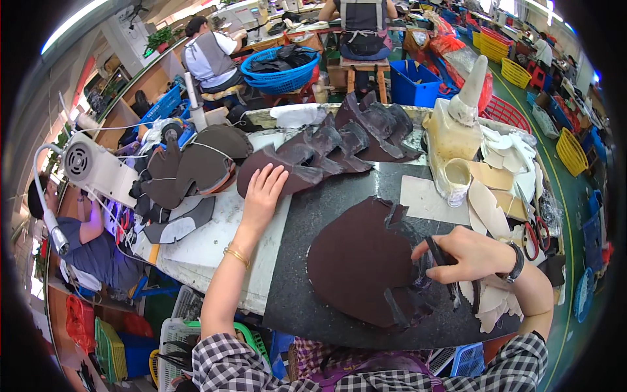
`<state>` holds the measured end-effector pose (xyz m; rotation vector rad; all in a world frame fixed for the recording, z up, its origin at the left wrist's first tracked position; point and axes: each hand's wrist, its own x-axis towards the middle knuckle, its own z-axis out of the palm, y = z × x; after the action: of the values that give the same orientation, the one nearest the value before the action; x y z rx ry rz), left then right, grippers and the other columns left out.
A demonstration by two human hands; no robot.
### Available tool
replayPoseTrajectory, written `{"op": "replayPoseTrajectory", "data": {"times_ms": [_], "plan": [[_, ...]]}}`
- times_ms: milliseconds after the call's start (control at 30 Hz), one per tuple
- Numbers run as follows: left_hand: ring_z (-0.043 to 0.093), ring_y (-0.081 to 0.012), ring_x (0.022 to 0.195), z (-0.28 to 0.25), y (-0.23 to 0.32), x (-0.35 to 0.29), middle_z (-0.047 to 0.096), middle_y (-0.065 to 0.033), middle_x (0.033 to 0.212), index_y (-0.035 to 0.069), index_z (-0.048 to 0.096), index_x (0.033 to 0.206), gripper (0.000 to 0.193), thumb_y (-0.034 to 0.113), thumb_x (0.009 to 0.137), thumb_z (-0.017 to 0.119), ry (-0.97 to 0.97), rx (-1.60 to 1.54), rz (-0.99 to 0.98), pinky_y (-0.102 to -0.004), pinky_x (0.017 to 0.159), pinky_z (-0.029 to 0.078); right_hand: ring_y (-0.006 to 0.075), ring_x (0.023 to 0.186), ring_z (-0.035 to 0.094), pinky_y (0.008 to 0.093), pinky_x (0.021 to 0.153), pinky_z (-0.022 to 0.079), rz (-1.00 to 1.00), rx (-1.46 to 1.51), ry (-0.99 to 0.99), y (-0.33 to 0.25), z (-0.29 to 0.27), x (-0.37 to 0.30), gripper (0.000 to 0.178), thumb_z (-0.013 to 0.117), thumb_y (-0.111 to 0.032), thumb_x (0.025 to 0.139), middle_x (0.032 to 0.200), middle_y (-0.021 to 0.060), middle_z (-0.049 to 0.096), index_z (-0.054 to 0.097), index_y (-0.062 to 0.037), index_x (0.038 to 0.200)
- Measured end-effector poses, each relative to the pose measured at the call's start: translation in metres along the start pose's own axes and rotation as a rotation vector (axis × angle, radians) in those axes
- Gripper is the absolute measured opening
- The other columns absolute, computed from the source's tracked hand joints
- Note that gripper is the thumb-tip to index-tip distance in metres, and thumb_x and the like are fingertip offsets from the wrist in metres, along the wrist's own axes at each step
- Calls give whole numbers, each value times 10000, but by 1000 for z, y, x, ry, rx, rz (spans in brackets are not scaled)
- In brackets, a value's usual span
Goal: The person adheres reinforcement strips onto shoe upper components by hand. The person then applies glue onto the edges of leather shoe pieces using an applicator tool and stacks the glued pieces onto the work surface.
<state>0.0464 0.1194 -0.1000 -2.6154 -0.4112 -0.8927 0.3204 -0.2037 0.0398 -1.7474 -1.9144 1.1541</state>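
Note:
My left hand (264, 186) lies flat, fingers stretched out, on the nearest dark brown shoe upper piece (251, 168) of an overlapping row. Shiny grey-black curved parts (353, 137) stand up along that row. In front of me a larger dark brown upper piece (356, 261) rests on the black work slab (294, 287), its rounded edge to the left and its notched, glossy edge to the right. Over that notched edge my right hand (473, 251) is closed on a narrow dark strip (436, 251). Whether the strip belongs to the piece, I cannot tell.
Behind the slab stands a yellowed glue bottle (454, 130) with a small cup. Red-handled scissors (537, 236) lie right, among pale cut pieces (490, 209). Tied stacks of brown pieces (212, 157) sit left, near a white machine (98, 166). People work beyond.

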Motion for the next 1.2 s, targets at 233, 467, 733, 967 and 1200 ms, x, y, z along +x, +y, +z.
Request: {"op": "replayPoseTrajectory", "data": {"times_ms": [233, 467, 733, 967, 1200], "plan": [[294, -318, 1384, -8, 13, 2, 345, -112, 1485, 57, 351, 1425, 737, 280, 798, 668, -350, -122, -150, -573, 1093, 217, 70, 652, 586, 261, 600, 481, 214, 130, 864, 64, -61, 2, 333, 713, -280, 805, 746, 20, 637, 632, -5, 975], [500, -311, 1234, -98, 143, 37, 592, -80, 1215, 112, 647, 1064, 314, 190, 764, 702, -339, -704, 256, -571, 1095, 264, 336, 698, 661, 412, 642, 490, 257, -300, 1044, 128, -63, 31, 456, 661, -379, 802, 730, 225, 647, 633, 71, 873], [537, -298, 1182, -103, 152, 43, 606, -59, 1193, 122, 673, 1041, 276, 249, 798, 703, -463, -882, 258, -505, 1032, 375, 260, 659, 661, 369, 647, 505, 327, -249, 1022, 106, -68, 38, 464, 655, -368, 796, 713, 182, 662, 641, 90, 868], [666, -219, 869, -4, 114, 128, 702, -120, 944, -10, 677, 987, 187, 138, 885, 624, -500, -1056, -229, -312, 795, 502, 90, 664, 510, 256, 634, 414, 63, 410, 638, 62, -25, 53, 270, 657, -300, 825, 717, 0, 551, 585, -46, 883], [646, -137, 798, 4, 118, 144, 707, -110, 856, -15, 691, 955, 182, 140, 868, 655, -839, -1036, -264, -299, 718, 494, 175, 673, 611, 320, 635, 467, 174, 181, 357, 76, -30, 96, 309, 620, -307, 814, 693, 84, 620, 651, 0, 837]]}}
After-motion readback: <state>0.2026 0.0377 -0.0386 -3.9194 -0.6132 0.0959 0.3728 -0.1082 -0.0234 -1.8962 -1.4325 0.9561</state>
